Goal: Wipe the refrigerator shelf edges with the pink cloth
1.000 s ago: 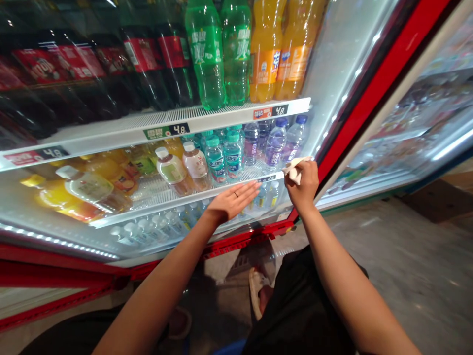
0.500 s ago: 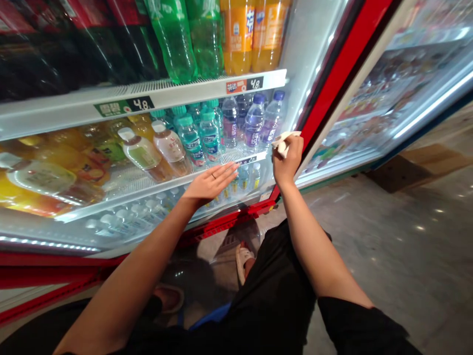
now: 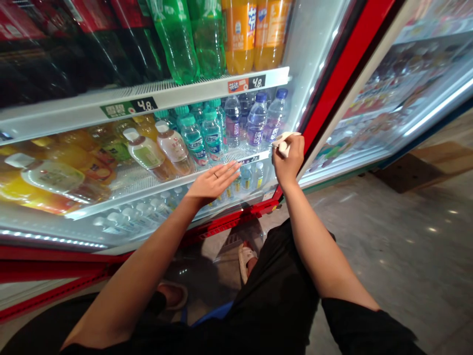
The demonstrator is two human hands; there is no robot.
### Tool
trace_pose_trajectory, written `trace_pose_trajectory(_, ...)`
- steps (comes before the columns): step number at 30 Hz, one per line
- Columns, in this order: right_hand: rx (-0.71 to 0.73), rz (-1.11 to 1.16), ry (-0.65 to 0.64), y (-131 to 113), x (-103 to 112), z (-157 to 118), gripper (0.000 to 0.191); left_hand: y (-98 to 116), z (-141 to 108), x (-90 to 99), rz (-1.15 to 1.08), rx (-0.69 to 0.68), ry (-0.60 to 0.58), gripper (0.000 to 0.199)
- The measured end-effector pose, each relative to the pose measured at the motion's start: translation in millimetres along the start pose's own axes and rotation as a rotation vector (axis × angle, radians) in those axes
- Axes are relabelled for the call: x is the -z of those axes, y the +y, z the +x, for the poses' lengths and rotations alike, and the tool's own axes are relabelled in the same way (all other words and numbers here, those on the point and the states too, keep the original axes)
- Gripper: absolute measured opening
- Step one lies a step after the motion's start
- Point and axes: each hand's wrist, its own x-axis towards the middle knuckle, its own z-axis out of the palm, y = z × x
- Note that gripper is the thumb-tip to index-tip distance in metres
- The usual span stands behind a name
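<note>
My right hand (image 3: pixel 288 159) is closed round a crumpled white cloth (image 3: pixel 284 143), beside the red door frame (image 3: pixel 342 74) of a lit drinks fridge. My left hand (image 3: pixel 214 182) lies flat with fingers stretched out along the front edge of the lower shelf (image 3: pixel 148 191), holding nothing. Behind it stand teal-capped bottles (image 3: pixel 193 140). Purple-capped bottles (image 3: pixel 256 121) are just left of the cloth. Two white-capped bottles of brown drink (image 3: pixel 150 154) lean on the same shelf.
Above is a shelf edge (image 3: pixel 199 88) with price tags, holding green bottles (image 3: pixel 181 44), orange bottles (image 3: pixel 239 37) and dark ones. Small water bottles line the bottom. A second fridge section (image 3: pixel 384 98) and brown cardboard (image 3: pixel 424 165) are at the right.
The view has shifted slightly, so the shelves and bottles sit a little further right. Both hands keep nearly the same place and hold.
</note>
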Motion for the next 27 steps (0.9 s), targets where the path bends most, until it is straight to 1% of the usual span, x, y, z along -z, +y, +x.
trace_pose_trajectory(5,0.107,-0.007,-0.120,-19.2,-1.7,-6.6,0.019,8.4,-5.6,8.7,-0.022,0.049,-0.023,0.085)
trace_pose_trajectory(10,0.127,-0.006,-0.102,-25.6,-4.0,-7.3,0.025,15.5,-21.4,22.1,-0.023,0.155,-0.023,0.085)
trace_pose_trajectory(13,0.114,-0.017,-0.095,-30.0,-6.3,-10.9,0.035,13.2,-31.0,28.7,0.006,0.186,-0.011,0.084)
trace_pose_trajectory(15,0.139,-0.032,-0.117,-34.6,-8.3,-15.1,0.043,10.0,-36.7,31.3,0.023,0.201,-0.006,0.084)
trace_pose_trajectory(18,0.207,-0.069,-0.142,-39.6,-11.1,-19.9,0.047,5.5,-44.0,31.7,0.028,0.222,-0.001,0.085)
trace_pose_trajectory(20,0.221,-0.077,-0.130,-40.1,-11.9,-20.8,0.047,3.8,-47.4,29.9,0.015,0.230,-0.005,0.086)
trace_pose_trajectory(27,0.114,-0.049,-0.093,-39.8,-13.2,-22.1,0.042,3.0,-51.8,22.8,-0.033,0.250,-0.038,0.091)
